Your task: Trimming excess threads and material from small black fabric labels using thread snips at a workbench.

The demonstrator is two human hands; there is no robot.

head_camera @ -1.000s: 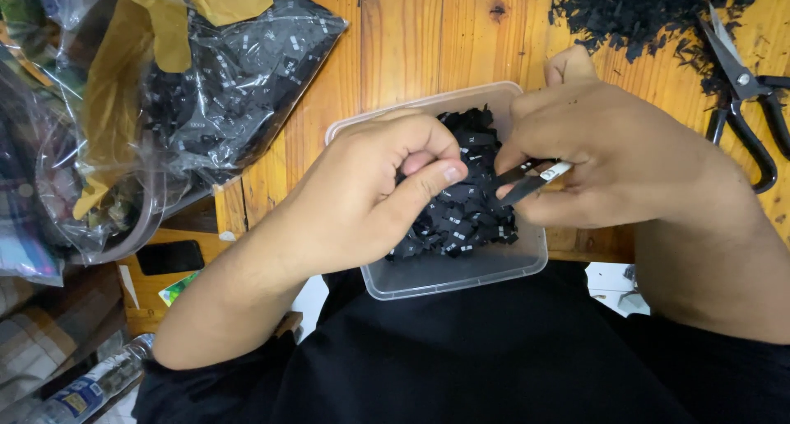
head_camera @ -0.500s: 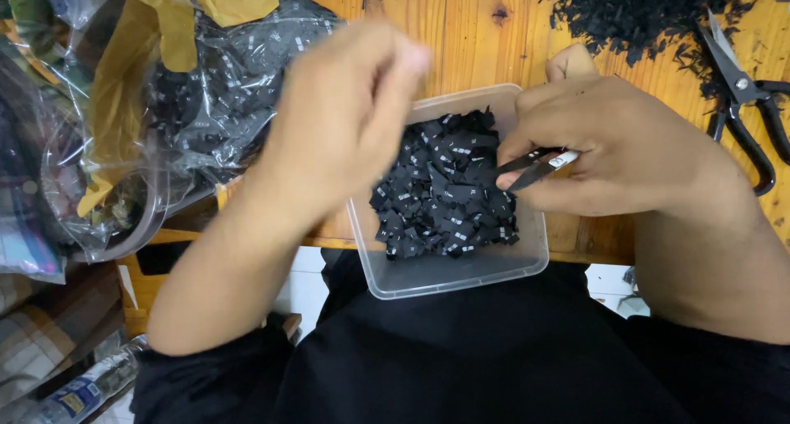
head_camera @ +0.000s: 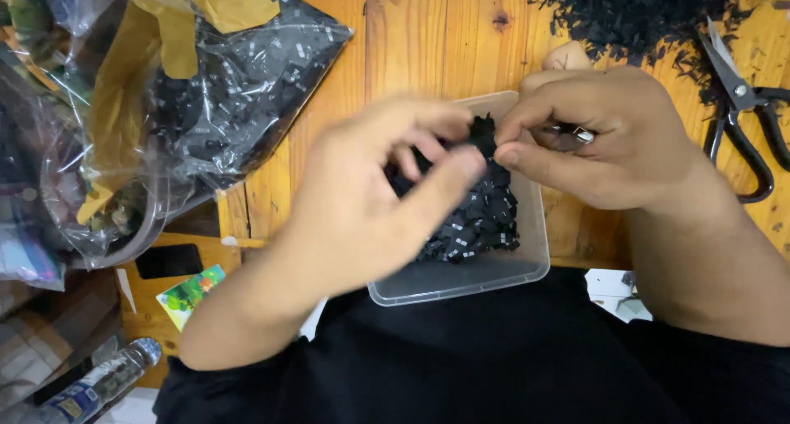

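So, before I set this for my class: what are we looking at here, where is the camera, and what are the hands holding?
No machine here: these are one person's two bare hands, filmed by a camera worn on the head, looking down. The wooden table carries a clear plastic tub of small black pieces, a clear bag of similar pieces, a heap of black scraps and black-handled scissors. The left hand and right hand meet over the tub, pinching a black piece between them. The right hand's grip also holds a small metal tool, mostly hidden. A plastic bottle lies below the table.
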